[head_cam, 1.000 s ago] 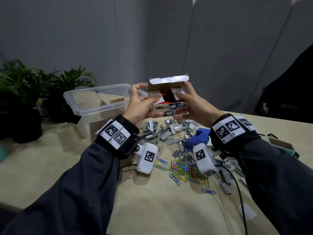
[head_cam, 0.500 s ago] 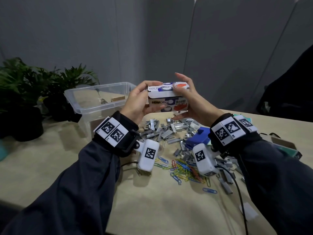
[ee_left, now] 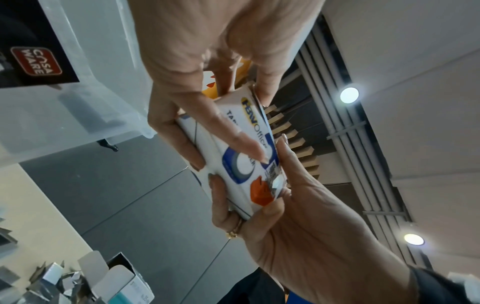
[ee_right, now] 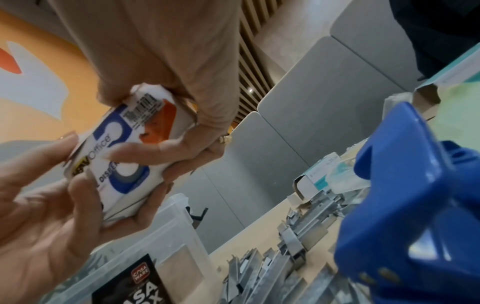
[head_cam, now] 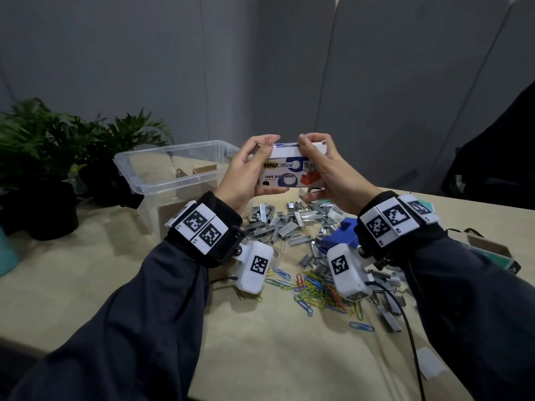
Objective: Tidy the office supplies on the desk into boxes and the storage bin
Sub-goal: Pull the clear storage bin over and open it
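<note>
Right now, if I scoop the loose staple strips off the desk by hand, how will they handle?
The staple strips lie in a loose, crisscrossed heap, so they will probably scatter and slide apart rather than lift as one. They look like thin bare metal, so probably slippery and sharp-edged. Some already lie among the paper clips, so a scoop may drag those too.

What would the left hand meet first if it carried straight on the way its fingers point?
The left hand already grips the tape dispenser box. Its fingers point at the right hand on the box's other end; depth is unclear.

potted plants (head_cam: 69,146) at left, grey partition panels (head_cam: 376,82) behind
</note>
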Demonstrator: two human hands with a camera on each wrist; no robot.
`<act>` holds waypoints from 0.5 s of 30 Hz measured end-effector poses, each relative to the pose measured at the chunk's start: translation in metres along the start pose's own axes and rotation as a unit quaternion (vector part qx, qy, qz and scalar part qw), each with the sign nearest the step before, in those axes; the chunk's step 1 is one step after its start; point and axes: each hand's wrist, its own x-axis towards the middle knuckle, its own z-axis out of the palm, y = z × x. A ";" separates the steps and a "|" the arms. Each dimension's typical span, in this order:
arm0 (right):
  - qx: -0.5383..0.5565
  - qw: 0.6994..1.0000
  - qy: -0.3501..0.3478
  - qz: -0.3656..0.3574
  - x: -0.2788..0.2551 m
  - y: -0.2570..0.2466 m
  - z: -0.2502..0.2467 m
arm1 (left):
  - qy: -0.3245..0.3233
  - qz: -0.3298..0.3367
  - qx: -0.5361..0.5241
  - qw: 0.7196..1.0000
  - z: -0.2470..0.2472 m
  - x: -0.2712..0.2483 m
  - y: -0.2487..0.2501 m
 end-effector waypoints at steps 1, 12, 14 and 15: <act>-0.004 1.000 0.007 0.002 0.000 0.000 0.001 | 0.006 0.003 0.003 1.000 0.001 0.000 -0.001; 0.023 0.999 0.016 0.034 -0.001 0.002 0.008 | 0.082 0.021 0.057 0.995 0.002 0.002 -0.008; 0.029 0.999 0.015 0.039 -0.001 0.002 0.009 | 0.090 0.018 0.056 0.994 0.003 0.002 -0.007; 0.032 0.999 0.014 0.040 -0.001 0.003 0.010 | 0.094 0.019 0.060 0.994 0.003 0.002 -0.007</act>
